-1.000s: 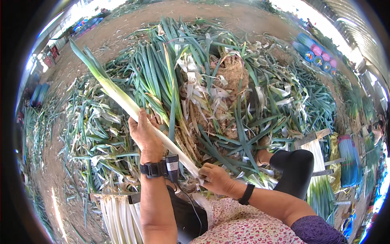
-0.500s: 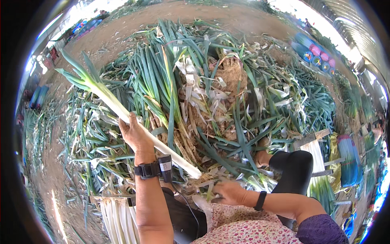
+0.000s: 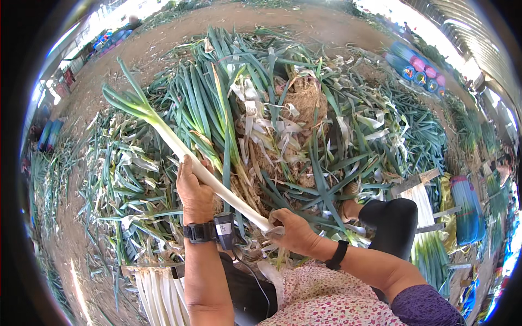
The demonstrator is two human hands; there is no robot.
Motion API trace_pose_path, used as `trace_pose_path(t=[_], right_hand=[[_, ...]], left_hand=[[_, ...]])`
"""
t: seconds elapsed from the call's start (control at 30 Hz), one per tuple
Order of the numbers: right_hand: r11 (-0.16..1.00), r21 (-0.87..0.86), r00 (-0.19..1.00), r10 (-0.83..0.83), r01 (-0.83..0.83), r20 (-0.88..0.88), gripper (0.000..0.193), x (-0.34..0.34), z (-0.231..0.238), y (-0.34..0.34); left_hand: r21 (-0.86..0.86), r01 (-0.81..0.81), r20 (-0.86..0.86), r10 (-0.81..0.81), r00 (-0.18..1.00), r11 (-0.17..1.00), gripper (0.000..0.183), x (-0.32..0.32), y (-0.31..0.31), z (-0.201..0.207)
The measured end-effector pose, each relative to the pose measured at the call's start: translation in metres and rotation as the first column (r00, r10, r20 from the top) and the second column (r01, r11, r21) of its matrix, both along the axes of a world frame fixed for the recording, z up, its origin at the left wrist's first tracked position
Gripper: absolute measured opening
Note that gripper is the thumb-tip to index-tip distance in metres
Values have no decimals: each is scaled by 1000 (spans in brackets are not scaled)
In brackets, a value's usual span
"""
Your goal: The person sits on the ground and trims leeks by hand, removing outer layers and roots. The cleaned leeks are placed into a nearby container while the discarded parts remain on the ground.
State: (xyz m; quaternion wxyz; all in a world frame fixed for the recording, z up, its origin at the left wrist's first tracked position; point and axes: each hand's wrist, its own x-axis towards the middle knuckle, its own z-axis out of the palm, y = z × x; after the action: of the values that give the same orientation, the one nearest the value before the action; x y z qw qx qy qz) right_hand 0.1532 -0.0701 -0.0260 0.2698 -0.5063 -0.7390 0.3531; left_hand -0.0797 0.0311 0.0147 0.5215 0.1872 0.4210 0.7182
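A long green onion point(image 3: 217, 187) slants across in front of me, its green leaves up at the far left and its white base down toward the middle. My left hand point(image 3: 194, 190) is wrapped round the white stem partway along. At the white base my right hand point(image 3: 295, 232) is closed with its fingers on the end. A small flat greyish thing point(image 3: 275, 232) shows under these fingers; I cannot make out what it is. Just beyond the stem lies a bunch of untrimmed green onions point(image 3: 204, 103) with leaves pointing away.
Loose leaves and peeled skins point(image 3: 136, 163) cover the ground around me. A matted root clump point(image 3: 307, 100) sits beyond. White stems point(image 3: 157, 290) lie in a holder at my near left, more in a rack point(image 3: 418, 204) by my right knee. Wrapped blue bundles point(image 3: 466, 212) stand farther right.
My right hand has come up from near my lap to the onion's white base. The onion and my left hand have shifted a little to the right.
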Motion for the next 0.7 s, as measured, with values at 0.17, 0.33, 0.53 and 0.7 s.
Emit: trace_pose_path(t=[0.17,0.33,0.53,0.7], right_hand=[[1000,-11,999,1,0,38,33,3,0,5],[987,-142,991,87,-72,104,28,3,-15,5],[999,33,999,-19,20,-26,28,-9,6,21],[999,18,999,30,-29,-26,27,-20,5,31]], left_hand=[[47,-35,-95,40,995,998,26,-2,4,-17],[7,-167,-113,166,980,986,20,6,7,-13],[-48,-259,18,260,965,965,20,19,7,11],[-30,-172,25,172,985,985,24,13,7,-2]])
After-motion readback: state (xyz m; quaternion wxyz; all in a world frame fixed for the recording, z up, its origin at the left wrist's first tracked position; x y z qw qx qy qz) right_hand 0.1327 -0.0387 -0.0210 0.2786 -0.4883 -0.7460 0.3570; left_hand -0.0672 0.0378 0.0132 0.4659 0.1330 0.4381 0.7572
